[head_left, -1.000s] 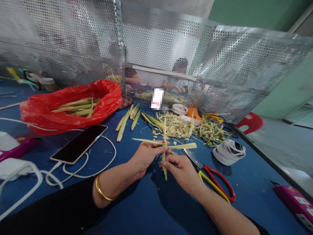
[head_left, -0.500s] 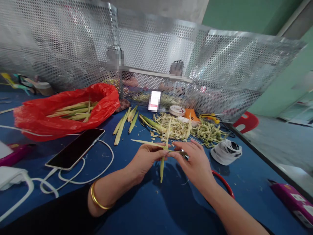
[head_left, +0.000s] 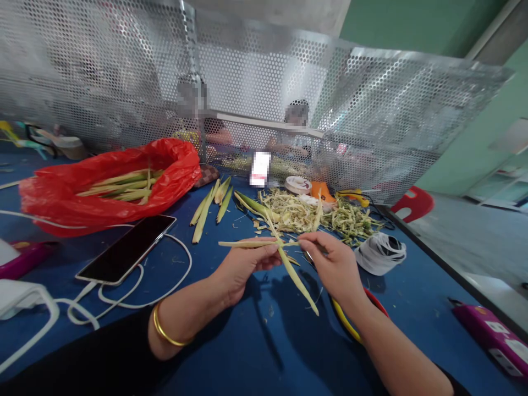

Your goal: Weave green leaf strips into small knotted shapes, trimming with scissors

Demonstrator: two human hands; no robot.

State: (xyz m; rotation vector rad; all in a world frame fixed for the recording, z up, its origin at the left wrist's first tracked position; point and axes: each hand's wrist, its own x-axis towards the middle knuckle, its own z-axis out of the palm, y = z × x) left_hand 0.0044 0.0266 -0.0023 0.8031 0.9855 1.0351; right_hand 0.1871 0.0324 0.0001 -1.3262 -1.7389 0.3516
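Observation:
Pale green leaf strips (head_left: 299,283), which look like husk leaves, cross each other in front of me above the table. My left hand (head_left: 243,269) is closed, pinching them with the thumb near the crossing. My right hand (head_left: 332,264) is closed too, its fingertips on the right end of the sideways strip. Red and yellow scissors handles (head_left: 345,322) stick out under my right hand, and a bit of metal shows by its fingers; the rest is hidden. Just behind the hands lies a heap of shredded leaf (head_left: 289,212).
A red plastic bag (head_left: 177,168) of leaves is at the left, near loose leaves (head_left: 204,217). A phone (head_left: 127,250) with white cables lies closer. To the right are a white ribbon roll (head_left: 379,256) and a purple box (head_left: 490,335). Perforated metal screens (head_left: 256,71) stand behind; people sit beyond.
The crossed strips have turned, the long one now slanting down to the right. My right hand has moved slightly right, away from my left. A yellow handle now shows beside the red one.

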